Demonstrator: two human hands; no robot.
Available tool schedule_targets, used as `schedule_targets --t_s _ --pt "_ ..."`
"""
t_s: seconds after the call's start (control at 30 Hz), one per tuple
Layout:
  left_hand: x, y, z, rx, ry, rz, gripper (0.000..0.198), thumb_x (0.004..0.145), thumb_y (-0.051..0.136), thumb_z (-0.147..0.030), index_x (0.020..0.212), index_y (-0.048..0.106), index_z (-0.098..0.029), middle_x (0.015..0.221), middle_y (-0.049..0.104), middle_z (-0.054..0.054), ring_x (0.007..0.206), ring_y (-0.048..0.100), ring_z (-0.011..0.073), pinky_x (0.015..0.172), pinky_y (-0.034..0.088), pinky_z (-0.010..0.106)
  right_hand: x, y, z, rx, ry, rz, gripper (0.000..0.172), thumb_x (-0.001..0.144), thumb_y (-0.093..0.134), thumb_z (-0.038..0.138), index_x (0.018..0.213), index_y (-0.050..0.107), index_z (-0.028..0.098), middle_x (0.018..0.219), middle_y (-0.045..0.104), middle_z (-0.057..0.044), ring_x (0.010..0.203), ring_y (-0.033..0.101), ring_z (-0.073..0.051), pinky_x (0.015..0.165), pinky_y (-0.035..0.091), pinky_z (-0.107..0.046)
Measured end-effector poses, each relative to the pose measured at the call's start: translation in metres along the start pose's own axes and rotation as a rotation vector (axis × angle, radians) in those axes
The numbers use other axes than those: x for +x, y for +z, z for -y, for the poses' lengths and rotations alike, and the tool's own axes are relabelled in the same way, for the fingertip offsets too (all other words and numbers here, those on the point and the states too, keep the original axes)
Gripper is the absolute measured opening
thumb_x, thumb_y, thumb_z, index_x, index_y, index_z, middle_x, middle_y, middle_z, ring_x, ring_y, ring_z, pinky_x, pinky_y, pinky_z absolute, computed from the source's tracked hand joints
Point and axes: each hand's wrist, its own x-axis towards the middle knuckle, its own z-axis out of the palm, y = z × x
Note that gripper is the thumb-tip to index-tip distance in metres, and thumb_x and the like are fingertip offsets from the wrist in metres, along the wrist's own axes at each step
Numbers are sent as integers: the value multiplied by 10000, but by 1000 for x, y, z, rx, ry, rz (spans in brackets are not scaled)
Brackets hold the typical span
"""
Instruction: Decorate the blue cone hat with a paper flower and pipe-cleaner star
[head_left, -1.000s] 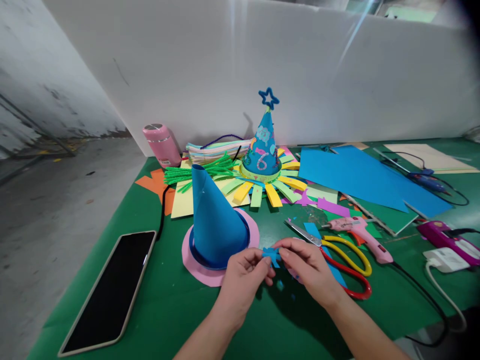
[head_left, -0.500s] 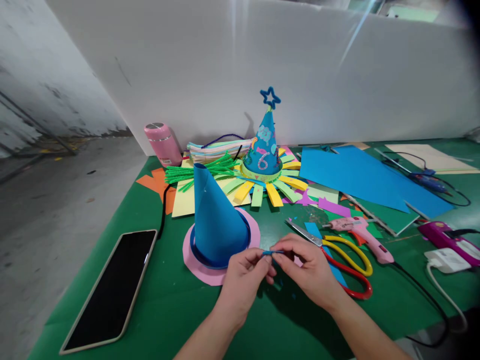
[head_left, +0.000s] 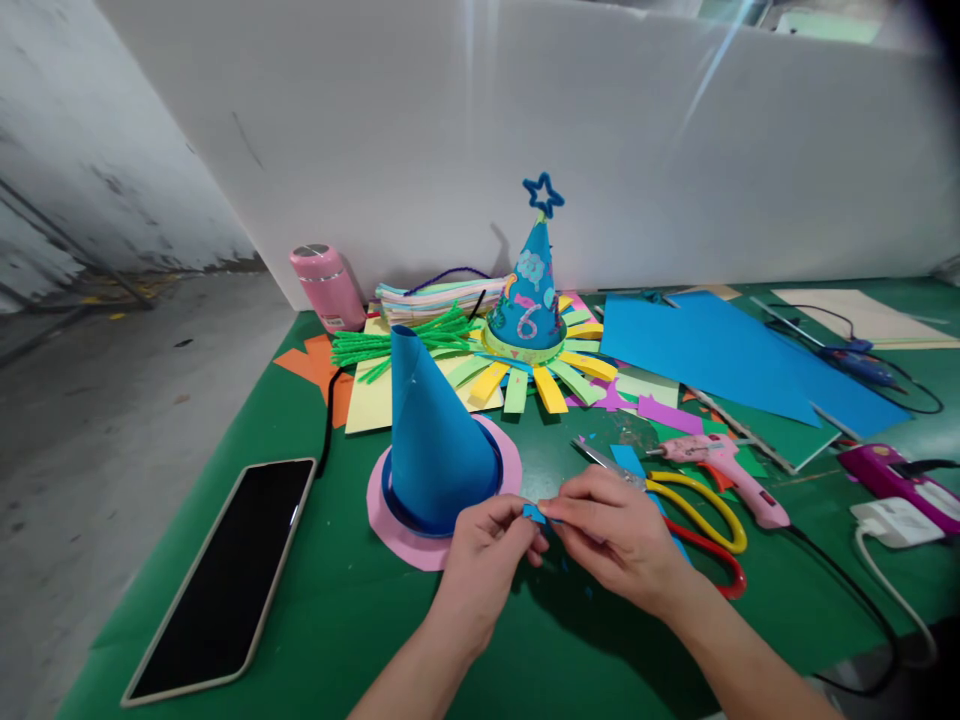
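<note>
Between my two hands is a small piece of blue paper [head_left: 534,513]. My left hand [head_left: 491,545] pinches it at its left side, thumb against fingers. My right hand [head_left: 611,530] is closed with its fingertips on the paper's right edge. Just behind my left hand stands a plain blue paper cone [head_left: 439,450], leaning left, on a round pink paper base [head_left: 390,535]. Scissors with one yellow and one red handle [head_left: 705,505] lie under and beside my right hand, which partly covers them.
A pink glue gun [head_left: 724,465] lies right of the scissors, its cord running forward. A phone [head_left: 225,580] lies at left. Behind are green pipe cleaners [head_left: 405,340], a decorated party hat [head_left: 529,300], a pink bottle [head_left: 328,288] and blue sheets [head_left: 720,350].
The blue paper has turned so its flat face shows. My right hand has shifted slightly, its fingers now more curled; my left hand keeps its pinch.
</note>
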Motion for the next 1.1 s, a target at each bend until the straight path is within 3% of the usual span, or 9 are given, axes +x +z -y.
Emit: schedule_targets --t_s 0.23,0.47,0.73,0.87,1.0,1.1 --pt "-2 -1 -4 73 22 59 120 707 519 -163 656 624 -133 558 577 7 527 494 106 522 381 218 -4 -1 -5 -138 -102 0 290 755 511 108 1006 603 219 799 635 -69 671 551 -170 557 427 -289" --pt "-2 -3 -6 -51 17 143 192 723 539 -275 703 646 -117 592 580 36 568 512 134 553 413 251 -7 -2 -8 -173 -134 1 291 777 495 109 1028 582 227 781 632 -61 661 550 -167 555 423 -284" --pt "0 -1 -6 50 23 103 177 712 574 -277 694 662 -124 582 588 25 542 519 121 520 408 228 -11 -1 -12 -171 -152 -4 364 764 503 73 1088 554 230 796 614 -66 678 529 -176 553 403 -298" --pt "-2 -1 -12 199 130 111 182 748 530 -254 748 672 -140 605 589 26 560 518 128 544 412 237 -10 -3 -5 45 -7 -1 396 749 480 70 1097 559 244 861 589 -70 729 534 -182 598 431 -312" --pt "-4 -2 -13 436 339 119 192 783 478 -222 774 660 -160 663 591 40 637 533 153 595 412 250 -8 -3 2 348 268 -20 294 802 439 137 1020 610 236 893 567 -62 736 568 -166 598 463 -279" --pt "-3 -3 -10 555 463 134 198 798 451 -184 793 648 -171 722 610 50 686 540 154 639 408 247 -6 2 3 414 385 -61 212 800 506 196 961 639 235 882 578 -56 742 577 -165 591 464 -262"
